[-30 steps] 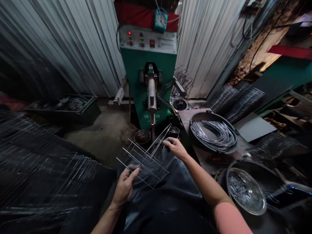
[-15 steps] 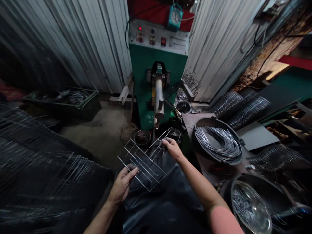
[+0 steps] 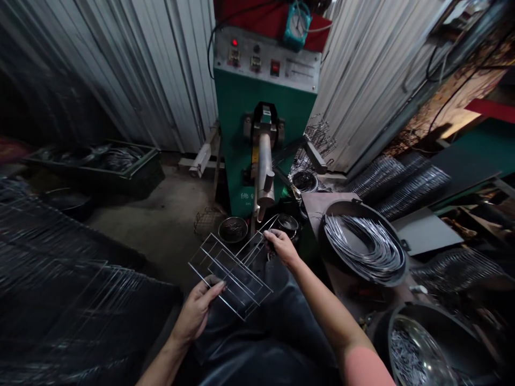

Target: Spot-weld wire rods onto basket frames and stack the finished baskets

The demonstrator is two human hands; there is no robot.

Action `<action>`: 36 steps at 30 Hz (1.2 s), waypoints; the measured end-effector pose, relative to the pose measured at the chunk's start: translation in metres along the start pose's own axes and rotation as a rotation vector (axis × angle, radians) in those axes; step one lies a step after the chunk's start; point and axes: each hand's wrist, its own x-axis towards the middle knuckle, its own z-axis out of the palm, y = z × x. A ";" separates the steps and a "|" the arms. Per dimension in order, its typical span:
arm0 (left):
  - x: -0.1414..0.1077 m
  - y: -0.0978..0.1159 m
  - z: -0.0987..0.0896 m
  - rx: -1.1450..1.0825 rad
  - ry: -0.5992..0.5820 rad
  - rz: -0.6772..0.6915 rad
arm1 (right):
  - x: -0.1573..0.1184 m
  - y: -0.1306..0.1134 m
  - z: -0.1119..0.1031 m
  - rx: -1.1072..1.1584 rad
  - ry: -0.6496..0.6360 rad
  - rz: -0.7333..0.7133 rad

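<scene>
A rectangular welded wire frame [image 3: 229,276] of thin steel rods lies across my lap, held in both hands. My left hand [image 3: 197,308] grips its near left edge. My right hand [image 3: 281,247] closes on a rod at its far right corner, just below the lower electrode of a green spot-welding machine [image 3: 237,161]. That electrode [image 3: 264,166] hangs a short way above the frame, apart from it. A dark apron [image 3: 257,343] covers my lap under the frame.
A large stack of finished wire frames [image 3: 60,279] lies at my left. On the right, a black pan of bent wire rods [image 3: 364,214] and a steel bowl of short wire pieces [image 3: 414,348] stand close by. A small bowl [image 3: 232,229] sits at the machine's foot.
The wire frame has tilted flatter and turned in my hands. The whole scene has shifted slightly as my head moved, with the machine higher and further right in view.
</scene>
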 end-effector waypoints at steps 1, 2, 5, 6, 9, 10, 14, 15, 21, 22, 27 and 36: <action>0.000 0.001 0.000 0.000 0.001 -0.007 | 0.000 0.001 0.000 0.001 -0.001 0.000; 0.001 0.001 0.000 -0.002 0.003 -0.011 | 0.000 0.002 0.000 0.000 -0.001 0.001; 0.005 0.000 0.001 -0.009 0.026 -0.002 | 0.001 0.004 0.000 -0.014 0.006 0.007; 0.006 -0.001 0.001 -0.007 0.035 0.013 | 0.002 0.004 0.000 -0.018 0.012 0.010; 0.009 -0.004 0.005 0.011 0.053 0.059 | 0.003 0.004 0.001 -0.006 0.046 0.006; 0.010 -0.005 0.006 0.017 0.055 0.068 | 0.004 0.004 0.001 0.002 0.059 0.004; 0.012 -0.006 0.013 0.015 0.074 0.106 | 0.007 0.005 0.002 0.036 0.100 -0.011; 0.012 -0.005 0.014 0.010 0.078 0.110 | 0.008 0.005 0.003 0.046 0.108 -0.018; 0.015 0.000 0.019 -0.017 0.098 0.115 | 0.015 0.005 0.009 0.122 0.160 -0.061; 0.016 0.000 0.019 -0.022 0.102 0.116 | 0.016 0.005 0.009 0.124 0.171 -0.063; 0.018 0.003 0.020 -0.050 0.092 0.099 | 0.020 0.005 0.012 0.106 0.211 -0.079; 0.022 0.011 0.025 -0.012 0.110 0.116 | 0.025 -0.003 0.016 0.112 0.247 -0.040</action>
